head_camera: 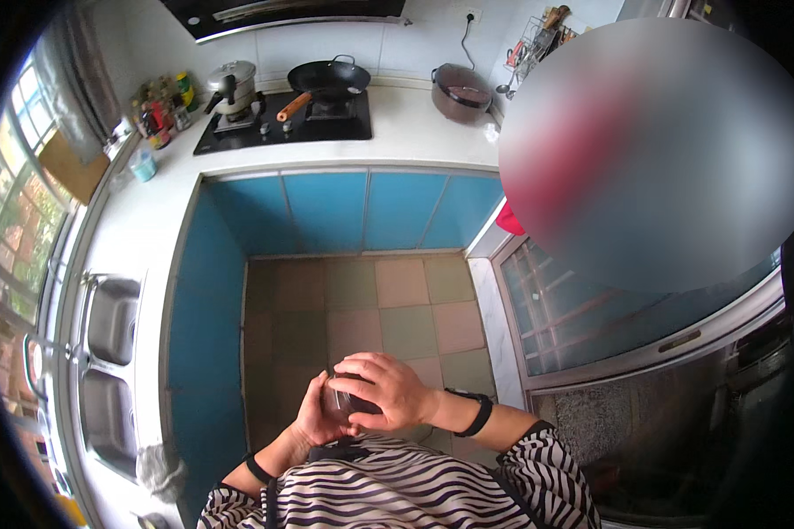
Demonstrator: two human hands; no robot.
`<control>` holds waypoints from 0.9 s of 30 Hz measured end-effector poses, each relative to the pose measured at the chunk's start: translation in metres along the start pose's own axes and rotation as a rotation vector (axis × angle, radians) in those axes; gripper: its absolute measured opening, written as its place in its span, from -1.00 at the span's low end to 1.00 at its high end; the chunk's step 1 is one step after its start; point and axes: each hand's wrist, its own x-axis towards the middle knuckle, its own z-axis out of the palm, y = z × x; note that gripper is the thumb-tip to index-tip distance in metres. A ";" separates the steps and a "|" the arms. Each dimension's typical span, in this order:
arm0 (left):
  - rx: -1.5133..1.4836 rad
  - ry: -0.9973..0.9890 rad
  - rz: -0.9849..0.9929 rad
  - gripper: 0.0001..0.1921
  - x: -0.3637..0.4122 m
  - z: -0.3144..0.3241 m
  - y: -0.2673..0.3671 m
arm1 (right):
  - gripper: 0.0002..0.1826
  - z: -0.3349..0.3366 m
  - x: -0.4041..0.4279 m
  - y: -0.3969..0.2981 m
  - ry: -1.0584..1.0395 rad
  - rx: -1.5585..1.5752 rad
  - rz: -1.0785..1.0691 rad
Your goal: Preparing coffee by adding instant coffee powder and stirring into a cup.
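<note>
In front of my striped top I hold a dark, shiny, rounded jar or container (pixel 339 405) with both hands. My left hand (pixel 309 416) cups its side, thumb upward along the wall. Over its top lies my right hand (pixel 397 393), with the fingers bent across the dark upper part and the thumb nearer my body. The hands hide much of the container, and what is inside it cannot be made out. Dark bands circle both wrists.
The white counter (pixel 410 142) bears a gas hob (pixel 324 129), a pressure cooker (pixel 235 86), a black wok (pixel 327 76), and a lidded brown pot (pixel 462 92). Several bottles (pixel 159 116) stand left. Nearer are a double steel sink (pixel 111 420) and a grey cloth (pixel 161 471). A glazed sliding door (pixel 569 317) is right.
</note>
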 end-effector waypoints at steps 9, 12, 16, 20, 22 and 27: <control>0.126 -0.055 0.306 -0.39 0.150 0.030 0.137 | -0.52 -0.037 0.077 0.119 0.392 -0.275 0.381; 0.192 -0.018 0.340 -0.44 0.199 0.072 0.174 | -0.58 -0.068 0.088 0.163 0.447 -0.358 0.410; 0.237 -0.096 0.100 -0.37 0.282 0.074 0.209 | -0.62 -0.094 0.090 0.234 0.501 -0.373 0.604; 0.196 -0.033 -0.081 -0.37 0.350 0.106 0.222 | -0.48 -0.128 0.059 0.307 0.489 -0.256 0.797; 0.168 0.070 -0.068 -0.41 0.385 0.116 0.230 | -0.39 -0.148 0.037 0.344 0.447 -0.215 0.831; 0.334 -0.005 -0.047 -0.41 0.495 0.105 0.257 | -0.19 -0.190 -0.027 0.468 0.170 0.186 1.033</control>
